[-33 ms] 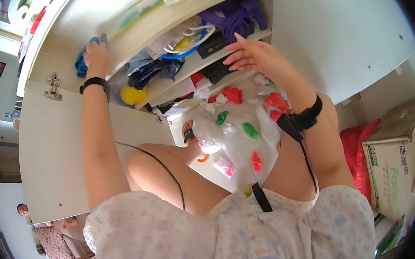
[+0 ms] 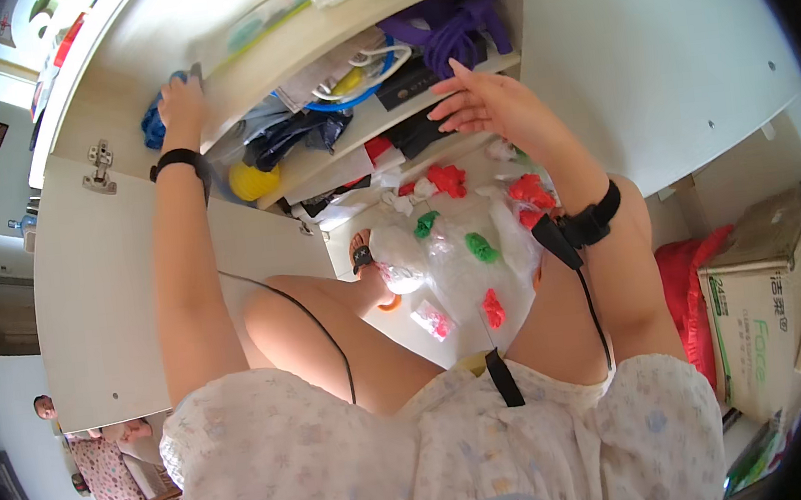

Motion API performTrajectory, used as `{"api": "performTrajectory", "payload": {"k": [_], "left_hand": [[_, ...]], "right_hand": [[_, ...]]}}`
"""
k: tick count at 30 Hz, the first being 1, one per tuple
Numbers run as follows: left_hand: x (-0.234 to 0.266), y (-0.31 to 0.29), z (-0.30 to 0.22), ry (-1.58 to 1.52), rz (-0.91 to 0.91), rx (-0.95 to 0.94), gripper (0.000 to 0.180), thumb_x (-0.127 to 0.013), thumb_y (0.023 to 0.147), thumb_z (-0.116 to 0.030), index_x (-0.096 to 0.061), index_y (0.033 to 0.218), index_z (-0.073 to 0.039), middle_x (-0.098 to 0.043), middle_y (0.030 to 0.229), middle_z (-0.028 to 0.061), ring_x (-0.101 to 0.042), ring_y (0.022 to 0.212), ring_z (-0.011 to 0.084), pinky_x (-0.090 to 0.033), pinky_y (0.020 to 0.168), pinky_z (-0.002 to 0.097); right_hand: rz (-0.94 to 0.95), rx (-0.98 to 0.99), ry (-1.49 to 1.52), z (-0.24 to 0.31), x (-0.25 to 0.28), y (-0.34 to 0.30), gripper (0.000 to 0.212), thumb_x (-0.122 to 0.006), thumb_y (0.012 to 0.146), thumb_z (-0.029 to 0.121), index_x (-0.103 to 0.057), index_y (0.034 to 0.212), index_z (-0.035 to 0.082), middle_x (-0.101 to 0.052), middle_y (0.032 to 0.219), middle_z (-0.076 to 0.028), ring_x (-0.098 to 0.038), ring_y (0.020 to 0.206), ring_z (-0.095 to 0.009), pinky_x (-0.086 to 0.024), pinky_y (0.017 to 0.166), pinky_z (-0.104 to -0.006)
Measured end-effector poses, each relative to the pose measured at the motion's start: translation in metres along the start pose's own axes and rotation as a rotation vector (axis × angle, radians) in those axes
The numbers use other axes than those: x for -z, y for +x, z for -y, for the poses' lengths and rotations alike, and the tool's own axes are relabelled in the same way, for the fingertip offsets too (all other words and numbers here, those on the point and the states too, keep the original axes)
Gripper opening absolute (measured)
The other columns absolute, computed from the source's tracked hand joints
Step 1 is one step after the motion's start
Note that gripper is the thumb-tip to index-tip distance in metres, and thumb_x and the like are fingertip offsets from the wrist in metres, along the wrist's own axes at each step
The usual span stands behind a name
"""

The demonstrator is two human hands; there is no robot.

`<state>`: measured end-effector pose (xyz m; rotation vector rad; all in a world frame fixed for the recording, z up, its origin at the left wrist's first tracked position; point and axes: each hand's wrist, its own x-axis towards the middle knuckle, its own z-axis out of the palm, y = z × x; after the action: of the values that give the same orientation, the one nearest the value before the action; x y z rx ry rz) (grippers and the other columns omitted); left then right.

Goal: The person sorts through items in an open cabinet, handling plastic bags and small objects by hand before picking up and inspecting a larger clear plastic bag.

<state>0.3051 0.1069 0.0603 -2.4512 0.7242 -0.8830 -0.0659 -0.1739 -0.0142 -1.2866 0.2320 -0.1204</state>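
At the left end of the upper cupboard shelf, my left hand [image 2: 182, 105] is closed on a crumpled blue bundle [image 2: 154, 131], which looks like plastic; the fingertips are partly hidden. A small grey piece [image 2: 196, 74] shows beside its fingers. My right hand [image 2: 481, 107] hangs in the air before the middle shelf, fingers apart, holding nothing. Just behind it lies a purple coiled strap or cloth [image 2: 450, 38]. Left of that are a blue and white hose-like loop [image 2: 361, 95], a black plastic bag [image 2: 299, 142] and a yellow round thing [image 2: 254, 181].
Crumpled red bags [image 2: 448, 181], green bags [image 2: 482, 247] and clear plastic [image 2: 450, 264] lie on the floor between my legs. Open cupboard doors [image 2: 651, 52] stand at both sides. A cardboard box [image 2: 760, 331] and a red bag [image 2: 680, 295] sit at right. Another person [image 2: 44, 408] is far left.
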Motion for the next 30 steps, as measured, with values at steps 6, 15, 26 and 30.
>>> {"api": "performTrajectory", "payload": {"k": [6,15,26,30], "left_hand": [[0.083,-0.018,-0.065,-0.045,-0.303,0.062,0.016,-0.057,0.082,-0.015,-0.065,0.095,-0.011,-0.063,0.097,0.0092,-0.060,0.099,0.0311,-0.052,0.078,0.0416],[0.211,-0.088,-0.158,-1.181,-0.294,-0.018,0.022,-0.063,0.085,-0.022,-0.070,0.095,-0.004,-0.067,0.076,0.0080,-0.061,0.065,0.0153,-0.048,0.063,0.0270],[0.082,-0.119,-0.290,-1.716,0.182,0.170,0.035,-0.055,0.094,-0.029,-0.067,0.082,0.001,-0.060,0.063,0.0040,-0.055,0.055,0.0094,-0.041,0.051,0.0230],[-0.018,-0.158,-0.351,-1.643,0.370,0.187,0.034,-0.056,0.091,-0.031,-0.068,0.084,0.000,-0.064,0.065,0.0088,-0.057,0.055,0.0133,-0.045,0.053,0.0285]], "right_hand": [[-0.041,-0.021,-0.004,-0.013,0.013,0.000,0.055,-0.051,0.093,0.051,-0.060,0.116,0.002,-0.068,0.098,-0.010,-0.064,0.085,-0.015,-0.049,0.081,-0.0269],[-0.119,-0.007,0.070,-0.024,0.020,-0.011,0.048,-0.053,0.094,0.043,-0.056,0.122,0.004,-0.066,0.106,-0.010,-0.063,0.096,-0.019,-0.048,0.088,-0.0285],[-0.261,-0.116,0.160,-0.047,0.038,-0.011,0.044,-0.051,0.096,0.034,-0.049,0.126,0.002,-0.063,0.114,-0.014,-0.060,0.102,-0.022,-0.047,0.089,-0.0298],[-0.344,-0.169,0.144,-0.062,0.047,-0.001,0.041,-0.053,0.094,0.031,-0.051,0.124,0.004,-0.062,0.115,-0.012,-0.060,0.100,-0.021,-0.046,0.089,-0.0304]]}}
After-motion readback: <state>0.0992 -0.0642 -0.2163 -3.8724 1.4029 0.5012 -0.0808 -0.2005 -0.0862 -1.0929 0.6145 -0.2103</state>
